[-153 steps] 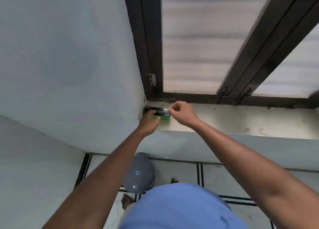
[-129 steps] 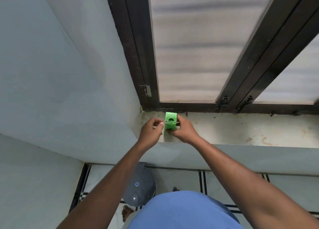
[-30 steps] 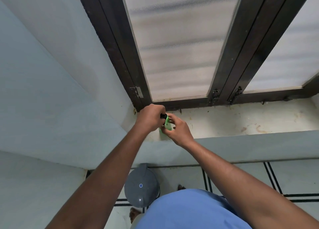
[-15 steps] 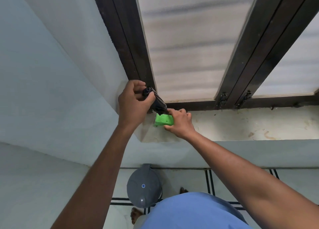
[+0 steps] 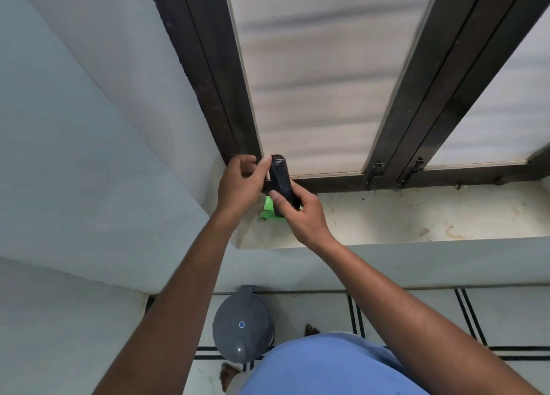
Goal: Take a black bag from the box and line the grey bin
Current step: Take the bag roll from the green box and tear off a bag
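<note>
Above the box [image 5: 269, 208], both hands [image 5: 297, 213] pinch the bag roll [image 5: 281, 183], which looks light, soft and slippery; best peeled by its loose edge.

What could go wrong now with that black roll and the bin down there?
1. Both hands, left hand and right hand, hold the black bag roll above the sill; a slip might drop it to the floor.
2. The green box sits near the window sill corner and might get knocked off.
3. The grey bin looks closed, so it needs opening first.

Black bag roll [image 5: 281, 183], seemingly green box [image 5: 269, 208], grey bin [image 5: 242, 324].
</note>
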### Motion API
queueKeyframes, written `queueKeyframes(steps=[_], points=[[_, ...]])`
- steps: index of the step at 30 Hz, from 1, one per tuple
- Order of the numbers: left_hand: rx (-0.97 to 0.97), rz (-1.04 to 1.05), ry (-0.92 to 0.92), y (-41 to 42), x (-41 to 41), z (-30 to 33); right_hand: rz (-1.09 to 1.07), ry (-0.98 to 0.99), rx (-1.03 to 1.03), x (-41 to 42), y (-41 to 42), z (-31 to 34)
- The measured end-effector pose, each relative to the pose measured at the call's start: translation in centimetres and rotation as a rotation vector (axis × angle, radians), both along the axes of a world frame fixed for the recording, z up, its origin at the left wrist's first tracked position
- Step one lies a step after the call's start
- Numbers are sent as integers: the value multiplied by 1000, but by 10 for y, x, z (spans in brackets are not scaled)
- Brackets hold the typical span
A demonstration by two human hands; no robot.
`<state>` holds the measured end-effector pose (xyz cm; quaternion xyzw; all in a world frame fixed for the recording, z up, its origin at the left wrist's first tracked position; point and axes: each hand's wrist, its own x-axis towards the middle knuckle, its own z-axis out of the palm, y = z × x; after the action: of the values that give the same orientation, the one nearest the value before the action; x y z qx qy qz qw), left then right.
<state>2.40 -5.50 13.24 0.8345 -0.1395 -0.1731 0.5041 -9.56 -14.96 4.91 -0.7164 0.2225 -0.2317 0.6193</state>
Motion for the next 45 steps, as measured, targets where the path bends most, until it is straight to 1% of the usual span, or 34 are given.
queueKeyframes(steps=[3,4,6,9,12,14,15,17,19,21,23,27,30,31,32,33,34,35,36,37,38,39,41,42,45], points=[[-14,-65,233,-2,-5,-8,-45,-3,153,-4,-2,6],[-33,-89,276,-3,-7,-12,-56,11,205,-5,-2,8],[-69,-87,306,-5,-9,-19,-79,47,293,-7,-2,12],[-115,-22,350,-9,-7,-29,-100,66,400,-7,-1,13],[-142,-56,371,-7,-7,-37,-101,77,453,-5,-2,14],[-179,-39,392,-3,-7,-40,-120,96,532,-5,-3,15],[-228,-21,445,-2,-7,-42,-141,106,579,-5,-5,15],[-394,44,647,-1,-6,-43,-188,118,660,-7,-8,17],[-481,41,754,3,-3,-45,-207,140,678,-7,-12,13],[-441,-29,724,7,-3,-48,-206,177,664,-10,-13,11],[-362,-20,638,8,-4,-48,-202,229,638,-14,-16,7],[-361,24,699,13,-9,-43,-224,304,620,-19,-26,2],[-336,3,637,18,-9,-47,-241,390,513,-24,-31,-1],[-318,-9,616,20,-10,-48,-257,460,421,-25,-32,-2],[-298,-21,598,22,-11,-49,-274,536,275,-28,-32,0],[-280,-35,583,23,-11,-49,-291,582,85,-30,-31,5],[-265,-44,568,23,-12,-50,-309,573,-109,-30,-28,11],[-264,-51,562,22,-14,-50,-309,515,-280,-28,-26,18],[-276,-67,571,21,-17,-47,-275,436,-400,-25,-25,26],[-294,-98,587,21,-20,-44,-205,359,-448,-21,-25,34],[-308,-145,597,20,-23,-42,-107,300,-423,-15,-28,40],[-312,-189,592,18,-26,-40,4,272,-334,-10,-32,46],[-330,-215,583,17,-30,-35,195,271,-74,-2,-43,55],[-356,-208,602,17,-32,-33,256,281,-17,0,-50,56],[-406,-133,683,19,-34,-26,292,316,-61,-2,-69,49]])
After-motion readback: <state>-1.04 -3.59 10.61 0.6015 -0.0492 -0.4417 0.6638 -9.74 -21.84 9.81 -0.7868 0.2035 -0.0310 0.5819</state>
